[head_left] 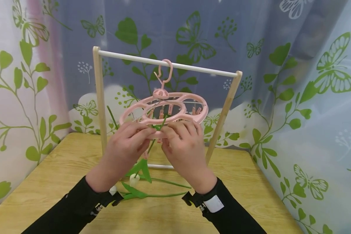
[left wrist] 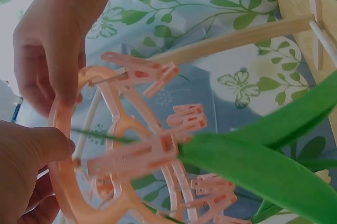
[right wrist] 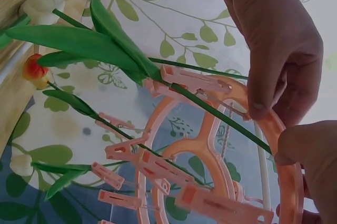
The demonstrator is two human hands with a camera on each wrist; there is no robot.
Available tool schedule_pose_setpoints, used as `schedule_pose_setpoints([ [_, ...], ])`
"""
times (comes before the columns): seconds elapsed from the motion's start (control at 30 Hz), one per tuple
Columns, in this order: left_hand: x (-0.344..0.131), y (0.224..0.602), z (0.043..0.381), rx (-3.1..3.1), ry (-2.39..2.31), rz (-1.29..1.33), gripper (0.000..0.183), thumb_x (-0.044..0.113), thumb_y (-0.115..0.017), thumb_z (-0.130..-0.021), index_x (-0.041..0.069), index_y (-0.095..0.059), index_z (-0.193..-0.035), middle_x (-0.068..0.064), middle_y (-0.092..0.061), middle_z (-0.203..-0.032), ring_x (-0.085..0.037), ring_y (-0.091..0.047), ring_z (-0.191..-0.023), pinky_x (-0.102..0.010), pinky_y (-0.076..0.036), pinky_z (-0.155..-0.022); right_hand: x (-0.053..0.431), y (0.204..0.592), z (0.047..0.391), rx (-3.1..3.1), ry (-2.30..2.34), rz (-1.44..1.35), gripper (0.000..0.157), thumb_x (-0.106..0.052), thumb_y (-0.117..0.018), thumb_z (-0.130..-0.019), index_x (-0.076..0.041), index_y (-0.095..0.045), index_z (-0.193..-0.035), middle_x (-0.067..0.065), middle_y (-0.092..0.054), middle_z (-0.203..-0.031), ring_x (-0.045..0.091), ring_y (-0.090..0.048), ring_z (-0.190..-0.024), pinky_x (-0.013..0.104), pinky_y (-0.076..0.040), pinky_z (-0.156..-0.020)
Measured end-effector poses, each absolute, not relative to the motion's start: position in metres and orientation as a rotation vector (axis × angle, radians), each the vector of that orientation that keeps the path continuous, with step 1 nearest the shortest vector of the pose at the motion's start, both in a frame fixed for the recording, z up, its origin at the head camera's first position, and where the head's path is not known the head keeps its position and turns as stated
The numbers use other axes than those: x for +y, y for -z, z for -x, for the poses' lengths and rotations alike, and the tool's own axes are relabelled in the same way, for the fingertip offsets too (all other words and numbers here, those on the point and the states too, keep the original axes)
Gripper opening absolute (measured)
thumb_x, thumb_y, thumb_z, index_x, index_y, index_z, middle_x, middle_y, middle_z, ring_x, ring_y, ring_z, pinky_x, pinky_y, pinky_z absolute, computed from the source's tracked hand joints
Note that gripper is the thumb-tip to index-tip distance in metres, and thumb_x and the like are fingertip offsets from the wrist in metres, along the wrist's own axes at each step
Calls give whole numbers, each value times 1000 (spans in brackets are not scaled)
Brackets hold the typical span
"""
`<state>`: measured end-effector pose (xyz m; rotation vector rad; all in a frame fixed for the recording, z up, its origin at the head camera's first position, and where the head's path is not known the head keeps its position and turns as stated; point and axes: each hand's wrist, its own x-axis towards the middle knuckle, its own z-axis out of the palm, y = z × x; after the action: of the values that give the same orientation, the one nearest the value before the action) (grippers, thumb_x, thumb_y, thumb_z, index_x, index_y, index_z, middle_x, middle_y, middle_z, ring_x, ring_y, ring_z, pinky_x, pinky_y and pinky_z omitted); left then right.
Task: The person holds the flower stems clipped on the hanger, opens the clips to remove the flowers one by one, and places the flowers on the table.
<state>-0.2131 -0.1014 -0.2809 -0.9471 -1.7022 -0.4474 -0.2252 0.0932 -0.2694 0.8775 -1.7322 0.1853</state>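
A pink round clip hanger [head_left: 181, 97] hangs by its hook from a white rod. My left hand [head_left: 121, 149] and right hand [head_left: 185, 148] hold its near rim side by side, thumbs and fingers pinching it from both sides. Several pink clothespins [left wrist: 139, 155] dangle from the ring. In the right wrist view, clothespins grip artificial tulips: a white tulip [right wrist: 43, 3] with long green leaves, an orange-red tulip [right wrist: 37, 71] and a smaller white tulip [right wrist: 21, 165]. The first tulip's stem runs up to the rim near my fingers. Green leaves [left wrist: 247, 166] fill the left wrist view's right side.
A stand with wooden posts [head_left: 98, 97] and a white top rod [head_left: 128, 58] stands on the wooden table [head_left: 222, 201]. More tulip stems [head_left: 166, 195] with leaves lie on the table below my hands. A leaf-and-butterfly curtain [head_left: 295, 130] surrounds the back and sides.
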Motion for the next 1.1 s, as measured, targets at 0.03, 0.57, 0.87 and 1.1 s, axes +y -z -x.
schedule_pose_setpoints([
  [0.03,-103,281,213,-1708,441,938,29,-2,-76,-74,4,-69,-102,-11,-63,-97,-27,-57,-92,-39,-50,-81,95,269,226,-1736,-184,-875,17,-13,-65,-81,-12,-68,-98,5,-63,-100,28,-55,-97,49,-41,-87],
  [0.57,-97,281,209,-1705,424,964,29,-3,-71,-78,4,-69,-106,-10,-62,-98,-24,-56,-89,-35,-51,-75,90,273,219,-1671,-173,-874,17,-11,-65,-81,-11,-66,-98,7,-62,-101,30,-54,-95,49,-42,-81],
  [0.87,-101,283,211,-1693,442,938,34,-3,-76,-73,5,-68,-105,-11,-61,-96,-25,-57,-87,-36,-52,-73,96,275,223,-1683,-182,-848,18,-10,-66,-79,-12,-67,-97,6,-63,-100,29,-54,-94,49,-42,-81],
  [1.1,-108,287,215,-1690,420,940,31,-3,-74,-76,5,-68,-105,-11,-61,-98,-26,-55,-86,-37,-51,-69,101,275,224,-1688,-180,-858,18,-10,-66,-79,-12,-68,-97,7,-62,-102,30,-53,-96,50,-41,-82],
])
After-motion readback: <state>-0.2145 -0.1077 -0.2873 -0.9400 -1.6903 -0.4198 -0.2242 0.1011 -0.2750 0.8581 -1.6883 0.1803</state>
